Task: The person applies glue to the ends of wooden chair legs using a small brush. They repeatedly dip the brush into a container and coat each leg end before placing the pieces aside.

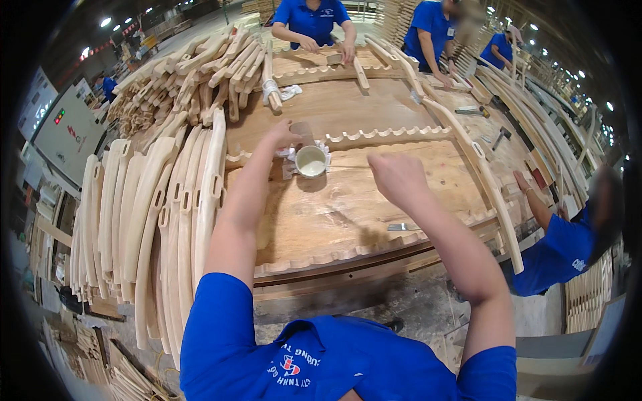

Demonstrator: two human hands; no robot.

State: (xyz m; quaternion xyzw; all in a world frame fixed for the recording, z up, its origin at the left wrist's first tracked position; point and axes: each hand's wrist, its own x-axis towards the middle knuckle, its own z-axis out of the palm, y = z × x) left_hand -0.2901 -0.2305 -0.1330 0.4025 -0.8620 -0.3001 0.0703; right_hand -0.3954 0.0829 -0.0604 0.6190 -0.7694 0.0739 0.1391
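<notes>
My right hand (pixel 400 179) is closed around a thin stick (pixel 349 166), whose far end reaches into a small cup (pixel 312 152). Whitish, glue-like liquid sits in the cup, which stands on a crumpled white cloth (pixel 287 169). Just behind the cup, my left hand (pixel 284 136) pinches a small flat brownish piece (pixel 302 134); its exact kind is unclear. A scalloped wooden rail (pixel 394 136) lies across the worktable (pixel 301 220) beyond the cup. Near the table's front lies a flat metal blade-like tool (pixel 402 227), below my right hand.
Curved slotted wooden pieces (pixel 144 207) stand stacked at the left, with a heap of similar parts (pixel 194 70) behind. A long curved rail (pixel 491 180) borders the right side. Hammers (pixel 500 137) lie beyond it. Co-workers in blue (pixel 311 23) work across and at the right (pixel 552 257).
</notes>
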